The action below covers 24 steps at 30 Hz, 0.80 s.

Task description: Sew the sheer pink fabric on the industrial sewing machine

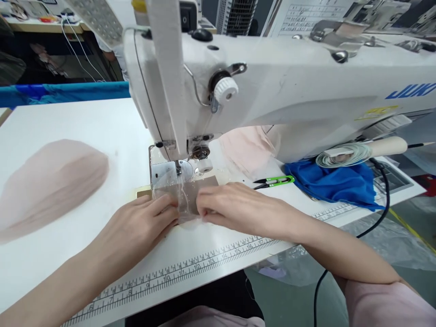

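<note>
In front of the sewing machine [265, 77], a thin sheer piece of fabric [185, 206] lies between my hands, just below the presser foot [178, 169]. My left hand [155, 215] has its fingers bent and pressed together on the fabric's left side. On the right side, my right hand [225, 204] pinches the fabric's edge with curled fingers. A flat brown-grey strip [209, 182] shows behind the sheer fabric, partly covered by it. Fingertips of both hands are partly hidden by the fingers above them.
Green thread snips [275, 181] lie right of my right hand, beside a blue cloth [335, 184] and a tape roll [344, 155]. Pale pink fabric [247, 147] rests under the machine arm. Another sheer pink piece [54, 181] lies left. A ruler scale [190, 268] runs along the front edge.
</note>
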Motion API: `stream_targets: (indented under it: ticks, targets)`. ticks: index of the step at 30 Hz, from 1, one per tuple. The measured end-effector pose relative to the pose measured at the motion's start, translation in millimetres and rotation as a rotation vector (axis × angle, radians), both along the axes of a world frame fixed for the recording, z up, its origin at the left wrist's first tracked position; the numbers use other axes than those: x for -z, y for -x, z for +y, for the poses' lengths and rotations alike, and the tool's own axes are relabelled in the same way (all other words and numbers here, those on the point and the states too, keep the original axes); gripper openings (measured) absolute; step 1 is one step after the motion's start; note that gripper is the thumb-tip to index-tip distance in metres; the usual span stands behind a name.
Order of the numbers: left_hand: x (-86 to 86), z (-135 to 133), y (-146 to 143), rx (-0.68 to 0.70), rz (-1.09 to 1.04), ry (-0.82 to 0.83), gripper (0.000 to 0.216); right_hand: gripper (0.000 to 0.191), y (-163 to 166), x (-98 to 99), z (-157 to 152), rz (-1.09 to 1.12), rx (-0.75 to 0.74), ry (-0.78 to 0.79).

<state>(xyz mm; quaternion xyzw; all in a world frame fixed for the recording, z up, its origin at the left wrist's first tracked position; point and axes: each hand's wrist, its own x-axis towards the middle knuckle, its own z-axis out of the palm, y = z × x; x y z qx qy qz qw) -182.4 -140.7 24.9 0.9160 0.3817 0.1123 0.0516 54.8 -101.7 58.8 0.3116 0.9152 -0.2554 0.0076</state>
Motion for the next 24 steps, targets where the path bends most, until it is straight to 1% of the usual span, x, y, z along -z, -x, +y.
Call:
stream_targets:
  ticks: [2,4,7,9,10,11,12,14,16,18,20,24]
  targets:
    - [0.6,-1.6,-2.5,-0.103,-0.059,0.085,0.029,0.013,-0.8,-0.7,2.5,0.057,0.090,-0.001]
    - [-2.3,-2.0,-5.5,-0.213,-0.088,0.176,0.030,0.013,-1.3,-1.8,4.6,0.094,0.146,-0.017]
    - [-8.5,1.0,-10.2,-0.307,-0.070,0.247,0.032,0.011,0.1,-2.6,5.8,0.111,0.131,-0.055]
    - [-10.9,6.3,-12.8,-0.308,-0.057,0.288,0.029,0.013,2.7,-1.5,5.7,0.101,0.086,-0.078]
    - [-11.2,10.0,-13.8,-0.302,-0.050,0.307,0.029,0.011,4.2,-0.2,5.6,0.097,0.077,-0.097]
    - [-11.1,14.4,-14.7,-0.296,-0.040,0.319,0.032,0.009,5.6,1.7,5.5,0.103,0.082,-0.126]
    - [-10.8,19.3,-15.5,-0.289,-0.028,0.320,0.035,0.015,6.8,4.3,5.6,0.125,0.101,-0.170]
    - [-10.9,29.6,-16.7,-0.285,0.000,0.311,0.031,0.024,8.2,11.0,6.3,0.204,0.170,-0.300]
    - [-12.7,39.0,-17.3,-0.283,0.023,0.316,0.026,0.025,8.8,18.1,7.8,0.295,0.234,-0.453]
    - [-16.0,45.6,-17.0,-0.279,0.029,0.330,0.028,0.025,9.2,23.6,9.9,0.340,0.273,-0.563]
    - [-19.5,49.1,-15.4,-0.274,0.007,0.356,0.031,0.025,10.0,26.3,11.9,0.337,0.277,-0.605]
    - [-22.7,50.2,-8.4,-0.240,-0.151,0.488,0.035,0.023,12.4,25.7,13.6,0.256,0.283,-0.583]
